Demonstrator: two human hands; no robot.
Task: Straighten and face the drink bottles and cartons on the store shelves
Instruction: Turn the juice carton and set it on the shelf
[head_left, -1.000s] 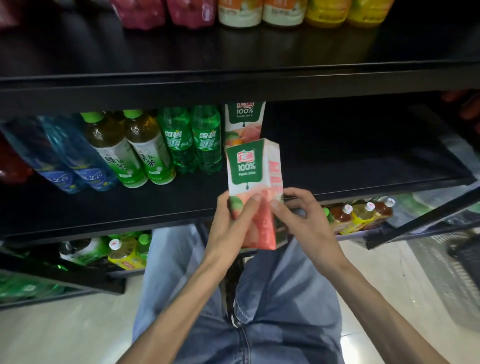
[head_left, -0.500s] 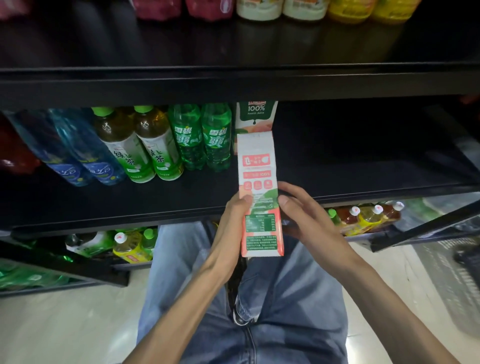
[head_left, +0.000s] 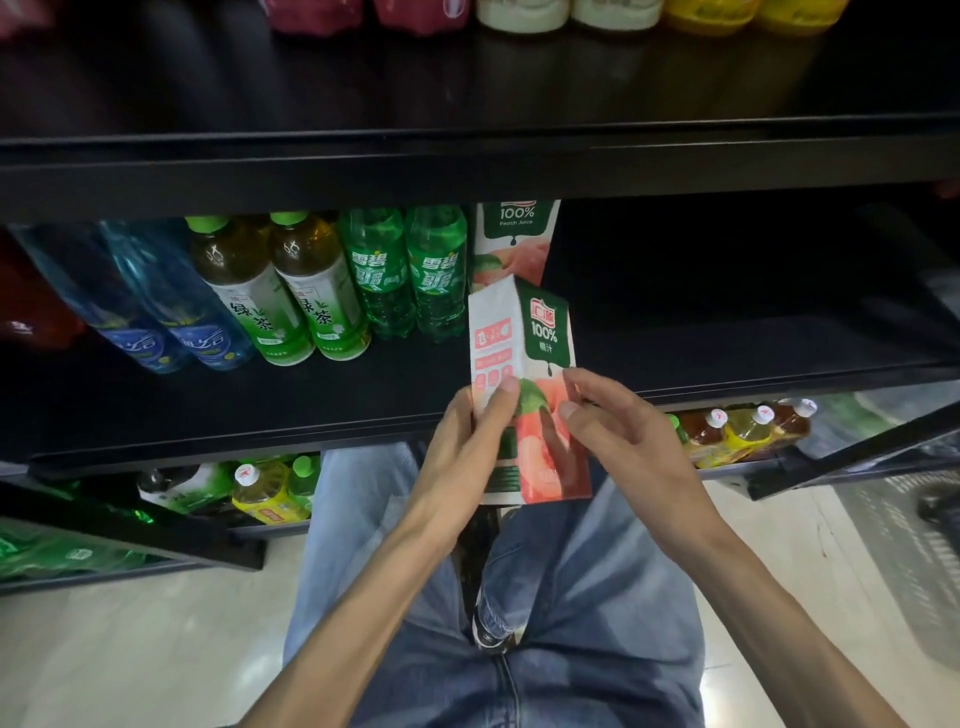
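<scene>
1. Currently the peach juice carton (head_left: 527, 395) is held upright in the air at the near edge of the middle shelf (head_left: 311, 410), its corner toward the camera.
2. Left hand (head_left: 470, 447) grips its left side, thumb across the panel; right hand (head_left: 618, 436) pinches the right edge.
3. Best to turn the green-and-peach face fully near.
4. Then set it down squarely in front of the second carton (head_left: 514, 244), beside the green soda bottles (head_left: 405, 275).

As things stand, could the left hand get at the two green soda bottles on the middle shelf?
Probably not yet: the left hand grips the held peach juice carton. The path to the green soda bottles looks open.
</scene>
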